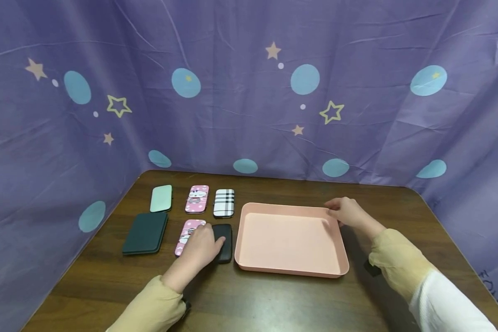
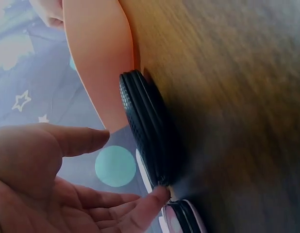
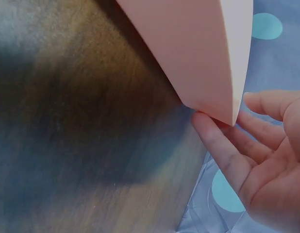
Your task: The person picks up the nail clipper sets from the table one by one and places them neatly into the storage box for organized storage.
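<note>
Flanking one tray (image 1: 290,240), two hands (image 1: 200,244) (image 1: 348,213), six cases (image 1: 226,249)

One table (image 1: 274,299) bears one tray (image 1: 292,240), two pink cases (image 1: 197,205), one plaid case (image 1: 224,203), one mint case (image 1: 161,198), one black case (image 1: 227,240) and one dark green case (image 1: 145,233), six cases in all. There is one left hand (image 1: 201,244) and one right hand (image 1: 348,213), with two beige cuffs (image 1: 149,304) and one white sleeve (image 1: 448,304). In the head view, one curtain (image 1: 240,27) carries ten blue ovals (image 1: 305,79), five solid stars (image 1: 273,50), two outlined stars (image 1: 119,98), two small yellow stars (image 1: 188,78) and four pale dots (image 1: 280,66), counting those cut by the right edge.
</note>
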The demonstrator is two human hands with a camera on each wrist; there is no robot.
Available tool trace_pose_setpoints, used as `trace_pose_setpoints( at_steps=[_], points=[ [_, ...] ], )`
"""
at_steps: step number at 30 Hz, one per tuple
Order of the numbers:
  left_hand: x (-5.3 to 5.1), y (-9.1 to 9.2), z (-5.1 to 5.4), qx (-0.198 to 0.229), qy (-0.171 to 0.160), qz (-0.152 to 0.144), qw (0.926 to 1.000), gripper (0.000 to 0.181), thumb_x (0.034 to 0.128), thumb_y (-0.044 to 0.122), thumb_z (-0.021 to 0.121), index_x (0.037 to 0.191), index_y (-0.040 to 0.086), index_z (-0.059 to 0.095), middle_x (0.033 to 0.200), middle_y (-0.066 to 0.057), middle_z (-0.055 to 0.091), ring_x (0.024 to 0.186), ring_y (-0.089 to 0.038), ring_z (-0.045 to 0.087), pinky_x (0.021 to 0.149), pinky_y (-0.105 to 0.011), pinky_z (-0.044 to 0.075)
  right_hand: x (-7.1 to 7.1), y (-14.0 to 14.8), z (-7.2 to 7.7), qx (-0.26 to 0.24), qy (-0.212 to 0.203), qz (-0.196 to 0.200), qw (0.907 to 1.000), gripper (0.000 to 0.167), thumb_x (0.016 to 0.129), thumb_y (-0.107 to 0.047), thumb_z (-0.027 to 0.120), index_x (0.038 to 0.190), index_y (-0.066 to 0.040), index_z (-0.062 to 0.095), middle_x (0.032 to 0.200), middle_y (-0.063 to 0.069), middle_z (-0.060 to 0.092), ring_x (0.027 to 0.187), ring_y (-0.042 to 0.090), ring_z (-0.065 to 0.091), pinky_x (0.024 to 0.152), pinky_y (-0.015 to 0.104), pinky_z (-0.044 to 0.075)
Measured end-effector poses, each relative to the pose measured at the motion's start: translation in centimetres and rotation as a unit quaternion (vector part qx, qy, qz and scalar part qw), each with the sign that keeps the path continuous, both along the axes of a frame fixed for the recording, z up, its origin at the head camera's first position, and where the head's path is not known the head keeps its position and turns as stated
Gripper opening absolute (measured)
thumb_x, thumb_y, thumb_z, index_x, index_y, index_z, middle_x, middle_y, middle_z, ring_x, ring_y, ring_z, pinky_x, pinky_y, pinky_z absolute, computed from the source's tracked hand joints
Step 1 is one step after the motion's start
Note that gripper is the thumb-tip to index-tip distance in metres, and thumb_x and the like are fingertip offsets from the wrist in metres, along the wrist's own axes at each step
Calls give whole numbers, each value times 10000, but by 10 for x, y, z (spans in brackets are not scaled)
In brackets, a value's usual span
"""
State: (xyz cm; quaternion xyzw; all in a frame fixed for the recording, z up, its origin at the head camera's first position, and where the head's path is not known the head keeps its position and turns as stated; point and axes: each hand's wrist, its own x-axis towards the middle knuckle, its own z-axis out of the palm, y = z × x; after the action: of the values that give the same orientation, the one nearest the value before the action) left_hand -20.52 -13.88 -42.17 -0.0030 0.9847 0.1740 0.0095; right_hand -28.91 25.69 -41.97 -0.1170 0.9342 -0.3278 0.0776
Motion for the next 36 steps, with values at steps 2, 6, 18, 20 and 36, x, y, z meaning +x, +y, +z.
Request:
trace_pose_setpoints(
  at_steps=[2, 6, 18, 20, 36],
  points=[
    [-2, 1, -2, -62, -127, 77, 9999, 614, 866, 331, 669, 1177, -176, 514, 1057, -283, 608, 929, -327, 624, 811, -474, 526, -3, 0, 0, 103, 73, 74, 9999, 287, 921, -87, 563, 1157, 70, 609, 966, 219, 682, 639, 186, 672, 537, 316, 565],
    [-5, 4, -6, -137, -168, 107, 9997, 667, 830, 404, 698, 1135, -167, 540, 1007, -267, 625, 866, -312, 640, 744, -451, 544, -7, -1, 1, 246, 140, 114, 9995, 233, 917, -67, 562, 1097, 48, 653, 948, 208, 693, 584, 179, 663, 520, 312, 557],
    [-12, -1, -5, -222, -382, -128, 9989, 653, 728, 452, 776, 957, -138, 617, 837, -200, 644, 705, -238, 600, 646, -393, 528, -17, 1, 2, 367, 111, 152, 9991, 187, 893, -12, 567, 1024, 46, 687, 871, 194, 706, 494, 170, 644, 497, 310, 556],
    [-14, -2, -3, -163, -489, -104, 9986, 654, 714, 458, 785, 939, -133, 620, 811, -189, 642, 670, -218, 577, 621, -385, 521, -17, 2, 2, 455, 120, 181, 9987, 193, 902, -24, 559, 1029, 44, 688, 865, 191, 707, 487, 164, 641, 497, 301, 553],
    [-26, -13, -3, 433, -906, 265, 9946, 626, 674, 405, 834, 941, -103, 583, 705, -111, 571, 585, -198, 559, 526, -301, 468, -13, 6, -13, 384, 416, 219, 9982, 215, 920, -25, 542, 1055, 83, 669, 920, 241, 692, 498, 148, 646, 475, 260, 537]
  ],
)
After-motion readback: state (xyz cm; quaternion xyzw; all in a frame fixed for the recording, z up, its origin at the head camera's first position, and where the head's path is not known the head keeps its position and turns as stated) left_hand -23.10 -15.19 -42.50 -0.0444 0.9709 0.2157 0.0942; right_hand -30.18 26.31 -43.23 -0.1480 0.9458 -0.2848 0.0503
